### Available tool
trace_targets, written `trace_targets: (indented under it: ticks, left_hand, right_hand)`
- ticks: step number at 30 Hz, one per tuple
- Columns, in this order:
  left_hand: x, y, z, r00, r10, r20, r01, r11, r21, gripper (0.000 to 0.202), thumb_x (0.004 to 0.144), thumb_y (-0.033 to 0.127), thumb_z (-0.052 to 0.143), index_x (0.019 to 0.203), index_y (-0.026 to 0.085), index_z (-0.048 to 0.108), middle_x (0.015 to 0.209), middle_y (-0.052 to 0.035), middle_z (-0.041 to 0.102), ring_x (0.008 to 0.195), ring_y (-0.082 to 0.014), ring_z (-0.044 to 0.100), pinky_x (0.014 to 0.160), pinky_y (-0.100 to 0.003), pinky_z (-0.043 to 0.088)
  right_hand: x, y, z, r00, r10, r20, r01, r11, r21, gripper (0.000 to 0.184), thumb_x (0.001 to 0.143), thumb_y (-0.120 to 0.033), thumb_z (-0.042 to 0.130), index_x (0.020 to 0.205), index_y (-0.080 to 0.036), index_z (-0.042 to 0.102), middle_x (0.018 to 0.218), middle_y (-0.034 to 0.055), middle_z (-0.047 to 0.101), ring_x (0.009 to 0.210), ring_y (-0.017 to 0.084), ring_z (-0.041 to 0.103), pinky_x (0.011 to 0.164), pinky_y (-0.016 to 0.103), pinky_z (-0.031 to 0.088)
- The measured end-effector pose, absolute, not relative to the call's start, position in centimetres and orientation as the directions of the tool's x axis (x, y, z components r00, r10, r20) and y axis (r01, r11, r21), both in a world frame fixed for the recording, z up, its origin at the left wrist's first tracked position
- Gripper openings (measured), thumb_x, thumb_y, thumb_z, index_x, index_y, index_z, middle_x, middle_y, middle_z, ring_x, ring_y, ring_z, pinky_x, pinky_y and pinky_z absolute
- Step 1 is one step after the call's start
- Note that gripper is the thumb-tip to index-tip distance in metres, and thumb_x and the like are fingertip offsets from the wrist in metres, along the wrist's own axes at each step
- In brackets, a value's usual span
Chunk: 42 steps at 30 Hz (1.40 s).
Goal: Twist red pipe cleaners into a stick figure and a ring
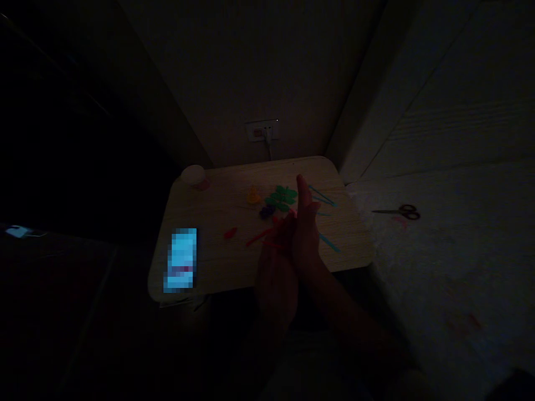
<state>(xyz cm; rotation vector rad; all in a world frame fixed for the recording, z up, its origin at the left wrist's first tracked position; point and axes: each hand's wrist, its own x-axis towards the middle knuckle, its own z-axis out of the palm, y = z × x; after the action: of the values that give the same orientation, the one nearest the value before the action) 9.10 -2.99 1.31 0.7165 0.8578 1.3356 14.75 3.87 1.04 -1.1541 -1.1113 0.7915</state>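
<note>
The room is very dark. My left hand (276,267) and my right hand (306,223) are pressed together, palm against palm, over the front of a small wooden table (225,267). The right hand's fingers are stretched upward; the left hand's fingers lie closed against it. Thin red strips (259,238) show just beside and between the hands, but I cannot make out whether they are held. Behind the hands lie a green piece (282,196), a yellow piece (253,195) and a dark purple piece (267,210). Blue strips (330,243) lie to the right.
A lit phone (181,259) lies at the table's front left. A round white lid (193,174) sits at the back left corner. Scissors (401,211) lie on the pale surface to the right. A wall socket (262,131) with a plugged cable is behind the table.
</note>
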Motion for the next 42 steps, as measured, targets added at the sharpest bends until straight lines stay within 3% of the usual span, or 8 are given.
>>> trace_targets:
  ticks: [3,6,12,17,21,29,36,42]
  left_hand:
    - [8.8,-2.5,1.2,0.025,0.985,-0.168,-0.689,0.139,0.711,0.032,0.095,0.034,0.065,0.124,0.022,0.072,0.139,-0.0099,0.071,0.135,-0.0269,0.063,0.117,-0.041,0.048]
    - [8.2,-1.7,0.8,-0.013,0.985,-0.175,-0.748,0.106,0.655,0.013,0.093,0.028,0.07,0.103,0.019,0.074,0.106,-0.0081,0.077,0.105,-0.0215,0.072,0.104,-0.039,0.054]
    - [6.4,-0.5,0.4,0.169,0.96,-0.224,-0.675,0.279,0.683,0.023,0.085,0.035,0.081,0.09,0.017,0.068,0.068,0.003,0.049,0.06,-0.01,0.042,0.06,-0.025,0.041]
    - [6.0,-0.5,0.2,0.206,0.955,-0.211,-0.575,0.293,0.764,0.042,0.083,0.055,0.082,0.083,0.016,0.065,0.066,0.0026,0.047,0.06,-0.0099,0.039,0.055,-0.024,0.034]
    - [5.9,-0.6,-0.4,0.146,0.963,-0.228,-0.519,0.271,0.811,0.044,0.082,0.056,0.083,0.093,0.015,0.072,0.068,0.002,0.052,0.059,-0.0091,0.042,0.054,-0.023,0.032]
    - [4.7,0.0,-1.1,0.029,0.993,-0.111,-0.249,0.115,0.962,0.018,0.084,0.035,0.079,0.093,0.02,0.083,0.105,-0.0065,0.077,0.097,-0.0203,0.068,0.087,-0.03,0.052]
    - [4.5,0.1,-0.1,-0.044,0.984,-0.172,-0.239,0.157,0.958,0.018,0.073,0.03,0.087,0.088,0.02,0.082,0.095,-0.0057,0.082,0.094,-0.0224,0.075,0.093,-0.036,0.056]
    - [4.3,0.2,-1.5,-0.121,0.962,-0.246,-0.359,0.188,0.914,0.03,0.067,0.036,0.095,0.084,0.019,0.078,0.092,-0.0048,0.081,0.088,-0.0191,0.074,0.09,-0.033,0.056]
  right_hand:
    - [15.3,3.7,1.0,0.365,0.912,0.186,-0.109,0.24,-0.965,0.075,0.104,-0.077,0.013,0.162,-0.039,0.041,0.172,0.0028,0.04,0.16,0.029,0.033,0.127,0.059,0.031]
    - [16.8,3.4,1.4,0.368,0.91,0.191,-0.176,0.27,-0.947,0.074,0.104,-0.077,0.015,0.152,-0.036,0.054,0.166,0.0044,0.047,0.155,0.028,0.042,0.124,0.056,0.037]
    - [20.1,2.6,2.6,0.141,0.948,0.284,-0.014,0.289,-0.957,0.036,0.104,-0.056,0.055,0.11,-0.028,0.077,0.116,0.0062,0.079,0.11,0.025,0.072,0.099,0.042,0.056]
    - [20.6,2.4,2.5,-0.167,0.957,0.238,0.169,0.266,-0.949,0.016,0.096,-0.03,0.07,0.106,-0.025,0.081,0.108,0.0052,0.08,0.092,0.019,0.071,0.076,0.031,0.054]
    - [20.4,2.5,2.1,-0.211,0.934,0.288,0.219,0.332,-0.917,0.014,0.092,-0.02,0.071,0.096,-0.025,0.083,0.095,0.002,0.08,0.083,0.017,0.07,0.082,0.033,0.052]
    - [20.7,2.2,1.9,-0.21,0.916,0.342,0.223,0.386,-0.895,0.009,0.095,-0.024,0.071,0.092,-0.025,0.08,0.089,0.0008,0.078,0.075,0.017,0.066,0.086,0.036,0.053]
    - [21.0,1.8,0.8,-0.173,0.897,0.406,0.198,0.435,-0.878,0.007,0.096,-0.024,0.073,0.095,-0.027,0.08,0.087,-0.0005,0.078,0.076,0.017,0.067,0.111,0.048,0.047]
    - [20.7,1.1,0.3,-0.157,0.902,0.402,0.189,0.427,-0.884,0.008,0.095,-0.023,0.074,0.095,-0.027,0.081,0.091,0.0022,0.079,0.081,0.018,0.069,0.085,0.037,0.057]
